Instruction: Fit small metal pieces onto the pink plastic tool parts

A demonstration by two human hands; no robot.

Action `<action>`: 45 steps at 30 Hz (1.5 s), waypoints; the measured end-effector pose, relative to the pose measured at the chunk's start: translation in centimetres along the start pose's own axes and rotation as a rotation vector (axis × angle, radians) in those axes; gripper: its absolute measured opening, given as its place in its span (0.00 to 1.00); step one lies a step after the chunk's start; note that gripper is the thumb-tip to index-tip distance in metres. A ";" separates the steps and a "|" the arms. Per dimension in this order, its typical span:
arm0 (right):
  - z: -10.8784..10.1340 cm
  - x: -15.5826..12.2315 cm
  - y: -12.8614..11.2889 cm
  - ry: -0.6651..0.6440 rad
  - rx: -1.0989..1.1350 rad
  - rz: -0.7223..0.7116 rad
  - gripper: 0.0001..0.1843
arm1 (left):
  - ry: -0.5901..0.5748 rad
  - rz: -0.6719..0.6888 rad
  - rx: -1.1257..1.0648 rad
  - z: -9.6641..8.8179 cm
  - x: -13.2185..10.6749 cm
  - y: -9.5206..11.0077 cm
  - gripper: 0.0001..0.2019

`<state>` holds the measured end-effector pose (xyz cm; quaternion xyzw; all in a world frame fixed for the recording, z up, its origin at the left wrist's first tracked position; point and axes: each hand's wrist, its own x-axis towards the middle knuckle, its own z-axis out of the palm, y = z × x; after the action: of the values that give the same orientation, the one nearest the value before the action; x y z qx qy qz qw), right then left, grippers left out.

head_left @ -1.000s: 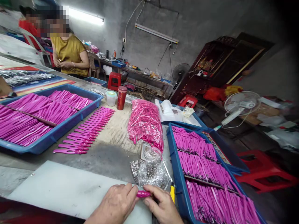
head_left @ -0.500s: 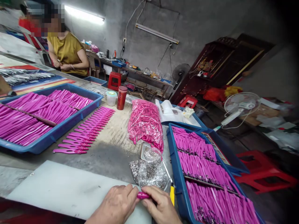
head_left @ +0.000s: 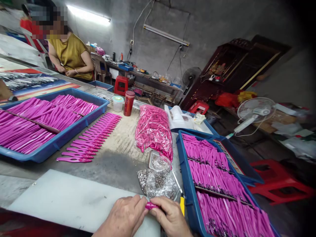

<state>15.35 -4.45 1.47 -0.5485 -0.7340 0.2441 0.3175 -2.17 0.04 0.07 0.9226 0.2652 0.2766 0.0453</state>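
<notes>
Both of my hands are over the white board (head_left: 74,200) at the table's front edge. My left hand (head_left: 127,212) is closed round one end of a glossy magenta plastic piece (head_left: 151,205). The fingers and thumb of my right hand (head_left: 170,214) pinch its other end. Only the short middle of the piece shows between them; my fingers hide the rest. Just beyond my hands lies a clear plastic bag (head_left: 161,184) of small metal parts. Farther left, a row of slim magenta pieces with darker tips (head_left: 91,140) lies side by side on the table.
Blue trays full of magenta pieces stand left (head_left: 39,158) and right (head_left: 181,164). A big bag of pink parts (head_left: 154,128), a red canister (head_left: 128,104) and a lidded tub (head_left: 118,104) stand behind. A yellow-handled tool (head_left: 182,205) lies near my right hand. A co-worker (head_left: 70,56) sits far left.
My hands stay almost where they were, still on the magenta piece, with only a tiny shift. Across the table, the co-worker's hands and head have moved slightly.
</notes>
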 end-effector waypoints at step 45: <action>-2.1 4.2 0.7 -0.173 -0.637 0.393 0.15 | 0.016 0.020 0.083 1.4 -0.6 -1.3 0.11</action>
<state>16.49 -0.18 3.20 -0.7273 -0.6780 0.1054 0.0150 -2.46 0.97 -1.73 0.9239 0.2676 0.2733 0.0021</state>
